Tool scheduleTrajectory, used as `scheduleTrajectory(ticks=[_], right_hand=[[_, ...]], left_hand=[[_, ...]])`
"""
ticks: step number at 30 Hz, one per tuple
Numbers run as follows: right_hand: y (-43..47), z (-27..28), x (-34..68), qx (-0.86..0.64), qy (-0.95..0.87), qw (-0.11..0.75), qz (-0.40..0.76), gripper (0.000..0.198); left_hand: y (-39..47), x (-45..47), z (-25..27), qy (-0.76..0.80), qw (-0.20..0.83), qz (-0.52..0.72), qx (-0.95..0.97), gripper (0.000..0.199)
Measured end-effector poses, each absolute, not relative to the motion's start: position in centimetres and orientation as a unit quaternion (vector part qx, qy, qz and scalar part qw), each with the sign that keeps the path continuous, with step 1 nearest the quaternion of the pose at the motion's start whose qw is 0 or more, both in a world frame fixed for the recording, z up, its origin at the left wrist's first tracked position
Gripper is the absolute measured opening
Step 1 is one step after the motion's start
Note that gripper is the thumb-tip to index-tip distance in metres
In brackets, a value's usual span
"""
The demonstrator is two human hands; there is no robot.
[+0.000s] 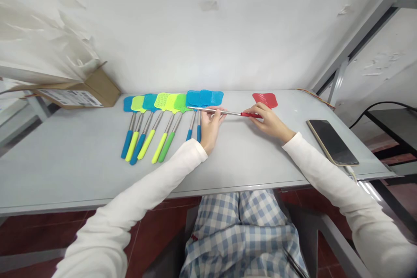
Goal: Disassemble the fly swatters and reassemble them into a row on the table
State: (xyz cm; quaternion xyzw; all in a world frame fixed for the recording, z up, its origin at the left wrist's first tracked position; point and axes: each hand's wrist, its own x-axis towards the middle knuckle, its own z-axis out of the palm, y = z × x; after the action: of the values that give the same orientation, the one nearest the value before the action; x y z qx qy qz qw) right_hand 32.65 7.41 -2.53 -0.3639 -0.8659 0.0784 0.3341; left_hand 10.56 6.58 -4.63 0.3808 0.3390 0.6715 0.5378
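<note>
A fly swatter handle with a metal rod [230, 113] and a red grip is held level above the table, its bare rod end pointing left. My left hand [211, 126] is closed around the rod, thumb on top. Over the red grip, my right hand [269, 119] is closed at the other end. A red swatter head [269, 99] lies on the table just behind my right hand, partly hidden by it. Left of my left hand are blue swatters [205, 97], their lower parts partly covered by my hand and sleeve.
Several swatters in blue, yellow-green [150, 142] and green [167, 145] lie in a row on the grey table [97, 160]. A cardboard box [97, 89] stands at the back left against the wall. To the right lies a phone [332, 141] with a cable plugged in.
</note>
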Motion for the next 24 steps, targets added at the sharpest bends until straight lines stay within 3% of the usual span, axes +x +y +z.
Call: scheduleTrajectory(ticks=[10,15,21,24], right_hand=[[7.0,-2.9,32.0,-0.354,-0.850,0.383,0.069,0.029],[6.3,-3.4,30.5,-0.324,-0.825,0.447,0.118,0.029],[5.2,-4.2,28.8,-0.327,-0.811,0.455,0.169,0.030],[5.2,-3.7,28.9,-0.357,-0.772,0.472,0.232,0.044]], left_hand=[[6.2,10.3,-4.0,0.297,0.520,0.674,0.432,0.032],[5.8,10.8,-4.4,0.295,0.523,0.618,0.508,0.037],[5.4,11.0,-4.9,0.339,0.548,0.520,0.561,0.043],[4.7,11.2,-4.3,0.330,0.583,0.511,0.538,0.042]])
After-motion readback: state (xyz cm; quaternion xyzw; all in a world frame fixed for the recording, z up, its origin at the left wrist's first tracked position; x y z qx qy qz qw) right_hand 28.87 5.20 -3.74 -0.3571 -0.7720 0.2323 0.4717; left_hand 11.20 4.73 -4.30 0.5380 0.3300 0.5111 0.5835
